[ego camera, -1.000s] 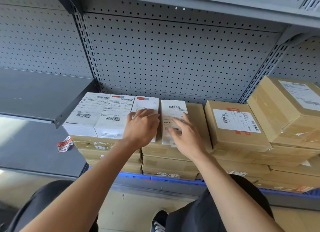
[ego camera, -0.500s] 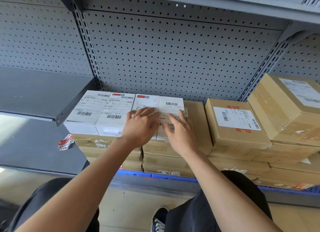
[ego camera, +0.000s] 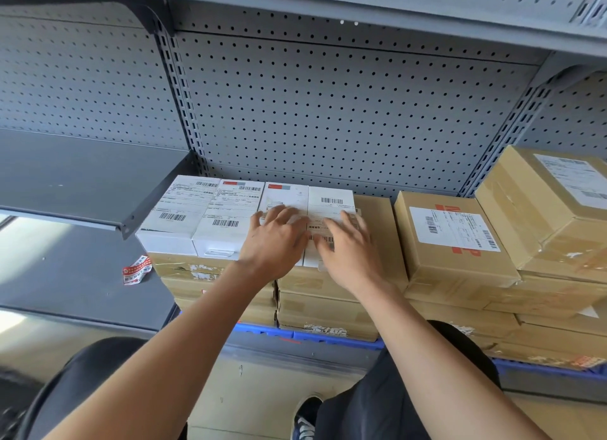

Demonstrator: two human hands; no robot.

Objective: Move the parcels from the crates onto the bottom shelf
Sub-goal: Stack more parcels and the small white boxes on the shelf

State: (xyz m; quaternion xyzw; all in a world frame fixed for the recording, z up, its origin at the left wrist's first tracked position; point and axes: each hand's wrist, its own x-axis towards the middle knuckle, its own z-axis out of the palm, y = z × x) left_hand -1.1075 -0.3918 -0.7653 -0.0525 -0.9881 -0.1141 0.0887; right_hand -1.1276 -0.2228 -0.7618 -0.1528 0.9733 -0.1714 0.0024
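Note:
Several white labelled parcels lie in a row on top of stacked brown boxes [ego camera: 328, 311] on the bottom shelf [ego camera: 262, 332]. My left hand [ego camera: 276, 242] rests flat on the third white parcel [ego camera: 285, 193], fingers spread. My right hand [ego camera: 351, 252] lies flat on the fourth white parcel [ego camera: 331, 200], which sits flush against the third. Neither hand grips anything. The two leftmost white parcels [ego camera: 203, 209] are untouched. No crate is visible.
A brown box with a white label [ego camera: 453, 239] sits to the right, and a larger tilted box [ego camera: 551, 209] leans beyond it. A grey shelf [ego camera: 65, 176] juts out at left, with a red tape scrap [ego camera: 136, 270] below. Pegboard [ego camera: 328, 111] backs the bay.
My right hand slid the fourth white parcel leftward until the gap to the third closed. My left hand stayed on the third parcel.

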